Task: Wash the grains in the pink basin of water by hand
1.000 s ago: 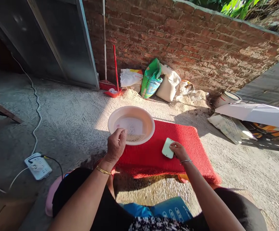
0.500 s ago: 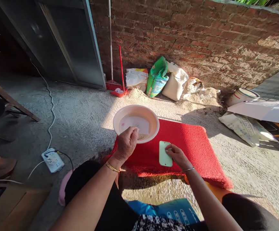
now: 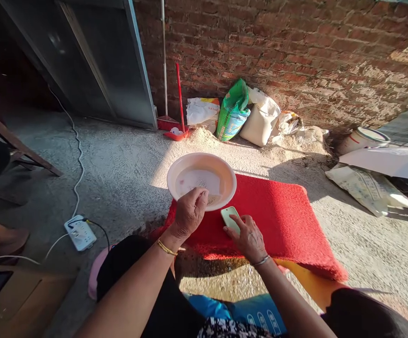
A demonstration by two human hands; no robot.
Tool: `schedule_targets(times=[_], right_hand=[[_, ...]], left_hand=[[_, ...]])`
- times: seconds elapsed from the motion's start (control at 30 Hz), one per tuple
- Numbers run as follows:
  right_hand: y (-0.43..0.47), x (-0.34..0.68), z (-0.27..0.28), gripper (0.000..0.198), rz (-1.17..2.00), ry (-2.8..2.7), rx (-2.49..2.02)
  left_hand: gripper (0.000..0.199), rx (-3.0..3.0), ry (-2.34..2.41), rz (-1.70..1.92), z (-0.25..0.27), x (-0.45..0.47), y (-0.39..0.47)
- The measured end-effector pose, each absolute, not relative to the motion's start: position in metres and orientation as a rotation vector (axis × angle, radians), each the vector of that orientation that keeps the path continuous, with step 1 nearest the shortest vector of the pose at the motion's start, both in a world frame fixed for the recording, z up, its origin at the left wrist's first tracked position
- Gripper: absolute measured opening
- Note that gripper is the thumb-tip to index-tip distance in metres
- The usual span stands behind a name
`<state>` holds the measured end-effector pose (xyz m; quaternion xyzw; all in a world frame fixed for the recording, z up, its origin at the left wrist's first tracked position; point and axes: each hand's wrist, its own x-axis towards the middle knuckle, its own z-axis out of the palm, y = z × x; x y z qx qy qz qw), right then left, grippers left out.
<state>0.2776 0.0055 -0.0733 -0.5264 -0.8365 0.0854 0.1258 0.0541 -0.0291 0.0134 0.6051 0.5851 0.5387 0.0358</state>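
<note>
At the far left a power strip (image 3: pixel 80 232) with a white cable (image 3: pixel 78 155) is seen on the concrete floor (image 3: pixel 119 164), near a wooden board (image 3: pixel 17 300). The left hand (image 3: pixel 189 213) is closed on the near rim of the pink bowl (image 3: pixel 201 180), which is held over the edge of the red mat (image 3: pixel 270 220). Only a small heap of grains (image 3: pixel 211 200) is seen inside the bowl, so the work seems partly done. The right hand (image 3: pixel 248 237) is laid with spread fingers on a green phone (image 3: pixel 230 218), which lies on the mat just beside the bowl. Further back, a red dustpan (image 3: pixel 175 134) and sacks (image 3: pixel 249 117) are placed against the brick wall (image 3: pixel 295 61); nothing is standing between the hands and the bowl
</note>
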Motion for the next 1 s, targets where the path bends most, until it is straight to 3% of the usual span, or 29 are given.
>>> schedule_targets(times=[0.13, 0.33, 0.7, 0.83, 1.0], right_hand=[[-0.003, 0.265, -0.082, 0.042, 0.098, -2.467, -1.538], [0.007, 0.288, -0.090, 0.038, 0.155, -2.409, -1.629], [0.054, 0.509, -0.086, 0.048, 0.171, -1.602, -2.412], [0.042, 0.531, -0.077, 0.051, 0.173, -1.434, -2.517], [0.003, 0.450, -0.080, 0.041, 0.265, -1.926, -2.014]], left_hand=[[0.026, 1.893, 1.798, 1.643, 0.012, 0.055, -0.029], [0.025, 1.940, 1.809, 1.632, 0.009, 0.053, -0.027], [0.023, 2.173, 1.690, 1.501, -0.005, 0.076, -0.028], [0.027, 2.444, 1.512, 1.155, -0.020, 0.102, -0.033], [0.026, 2.625, 1.485, 0.364, -0.048, 0.119, -0.033]])
